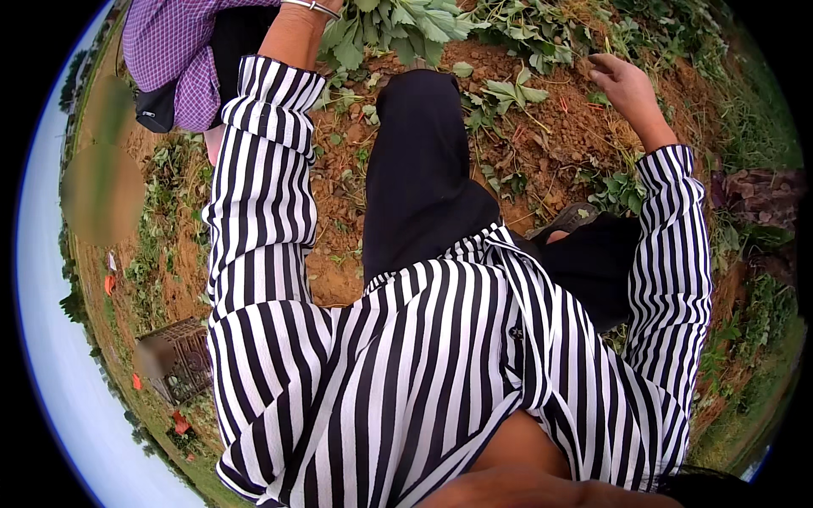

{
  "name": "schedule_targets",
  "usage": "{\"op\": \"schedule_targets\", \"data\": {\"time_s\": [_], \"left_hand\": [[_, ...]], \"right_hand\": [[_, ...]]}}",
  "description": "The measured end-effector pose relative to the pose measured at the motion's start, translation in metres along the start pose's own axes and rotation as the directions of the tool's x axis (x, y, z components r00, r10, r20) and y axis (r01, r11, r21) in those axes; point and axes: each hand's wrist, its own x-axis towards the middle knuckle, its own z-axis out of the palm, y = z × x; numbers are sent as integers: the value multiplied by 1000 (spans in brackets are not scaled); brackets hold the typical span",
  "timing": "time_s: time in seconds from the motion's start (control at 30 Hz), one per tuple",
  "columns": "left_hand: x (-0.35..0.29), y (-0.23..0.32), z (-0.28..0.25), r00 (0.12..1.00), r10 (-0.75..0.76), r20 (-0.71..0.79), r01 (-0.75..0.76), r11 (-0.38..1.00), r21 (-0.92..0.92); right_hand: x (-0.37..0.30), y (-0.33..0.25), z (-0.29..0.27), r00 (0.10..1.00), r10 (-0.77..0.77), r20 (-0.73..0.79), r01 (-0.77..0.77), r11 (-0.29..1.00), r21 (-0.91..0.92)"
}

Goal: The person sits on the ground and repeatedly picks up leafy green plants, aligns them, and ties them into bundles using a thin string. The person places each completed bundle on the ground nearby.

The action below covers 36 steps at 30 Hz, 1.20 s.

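My left hand (329, 5) is mostly cut off by the top edge, with a silver bangle (312, 7) at its wrist. Right beside it is a bunch of broad, toothed green leaves (398, 27); the fingers are out of sight, so I cannot tell if they grip its stems. My right hand (628, 91) hovers low over the soil at upper right. Its fingers are bent, with a small gap between thumb and forefinger and nothing visible between them. Below and left of it, a loose leafy sprig (515, 91) lies on the brown soil (555, 135).
Another person in a purple checked garment (169, 51) is close at upper left, with a small black bag (156, 107). A slatted crate (188, 362) stands at left, near orange-red scraps (180, 422). Leafy plants (622, 193) grow near my shoe (572, 218).
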Motion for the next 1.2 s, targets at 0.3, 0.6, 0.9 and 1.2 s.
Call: {"op": "schedule_targets", "data": {"time_s": [0.3, 0.6, 0.9, 1.2], "left_hand": [[-210, 66, -149, 981, -12, -193, 107, 864, 491], [-387, 101, -229, 914, -258, -314, 406, 535, 741], [-554, 8, -242, 644, -525, -557, 689, 83, 720], [-647, -142, -152, -42, -829, -558, 790, -370, 489]], "right_hand": [[-4, -6, 30, 901, -92, 424, 186, 965, -185], [17, 11, 67, 762, -127, 636, 361, 898, -253], [20, 1, 100, 714, 4, 700, 267, 923, -278], [5, -16, 101, 714, 43, 699, 311, 875, -371]]}}
